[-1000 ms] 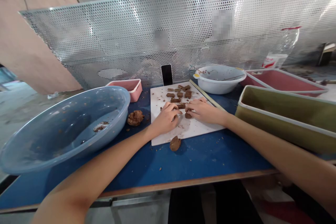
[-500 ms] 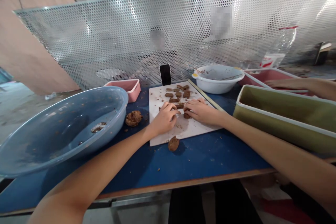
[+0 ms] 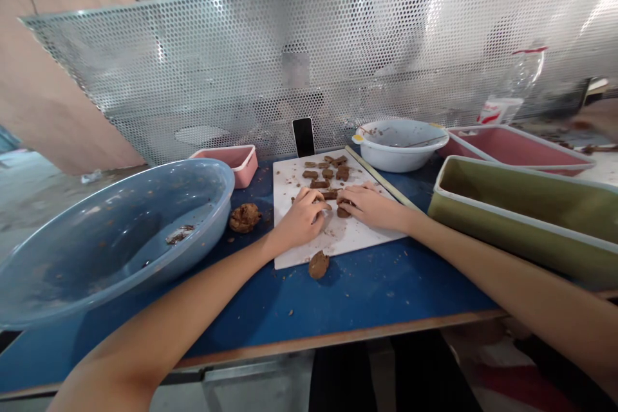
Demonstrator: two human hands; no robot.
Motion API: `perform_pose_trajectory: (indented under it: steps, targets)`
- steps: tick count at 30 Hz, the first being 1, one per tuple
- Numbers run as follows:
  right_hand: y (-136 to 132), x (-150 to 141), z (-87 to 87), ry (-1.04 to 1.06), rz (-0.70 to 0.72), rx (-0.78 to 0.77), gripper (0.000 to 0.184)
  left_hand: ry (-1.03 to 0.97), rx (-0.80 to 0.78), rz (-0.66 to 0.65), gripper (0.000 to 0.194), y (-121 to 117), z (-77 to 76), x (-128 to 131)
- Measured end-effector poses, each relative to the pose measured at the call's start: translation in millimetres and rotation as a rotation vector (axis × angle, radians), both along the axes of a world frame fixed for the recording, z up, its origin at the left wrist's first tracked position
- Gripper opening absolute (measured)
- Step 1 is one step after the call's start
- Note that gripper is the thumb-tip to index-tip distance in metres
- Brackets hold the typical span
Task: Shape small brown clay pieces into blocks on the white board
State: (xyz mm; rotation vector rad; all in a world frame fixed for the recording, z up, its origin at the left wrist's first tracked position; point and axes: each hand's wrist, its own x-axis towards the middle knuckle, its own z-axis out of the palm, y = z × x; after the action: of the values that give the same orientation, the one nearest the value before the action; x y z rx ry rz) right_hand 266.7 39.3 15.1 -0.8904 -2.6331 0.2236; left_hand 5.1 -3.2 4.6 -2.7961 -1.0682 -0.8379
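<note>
Both my hands are over a white board [image 3: 294, 256] that carries several small blocks of brown, clay-like material [image 3: 319, 184]. My left hand [image 3: 304, 214] rests on the board with curled fingers, and whatever lies under them is mostly hidden. Just right of it, my right hand [image 3: 371, 207] bends its fingers over a small brown clay piece [image 3: 342, 212], thumb toward my left hand. One longer brown strip [image 3: 331, 194] lies just beyond the fingertips. At the board's near edge sits a brown clay lump [image 3: 318, 265], and a bigger rough lump [image 3: 244, 217] lies left of the board.
A large blue basin [image 3: 203, 232] stands at left, a small pink box [image 3: 246, 164] behind it. A phone [image 3: 304, 137] leans against the perforated metal screen [image 3: 232, 64]. Right are a stick [image 3: 381, 178], white bowl [image 3: 403, 156], pink tray [image 3: 521, 145], green planter [image 3: 521, 219] and bottle [image 3: 512, 90].
Another person's hand has left the pink tray and is now blurred farther right. My hands and the clay pieces stay almost where they were.
</note>
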Motion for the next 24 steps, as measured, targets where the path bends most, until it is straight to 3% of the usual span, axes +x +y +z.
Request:
perform_pose_trajectory:
  steps: [24]
  targets:
    - [-2.2, -3.2, -0.4, 0.083, -0.037, -0.075, 0.025, 0.000, 0.019, 0.002, 0.027, 1.9, -1.3, -0.9]
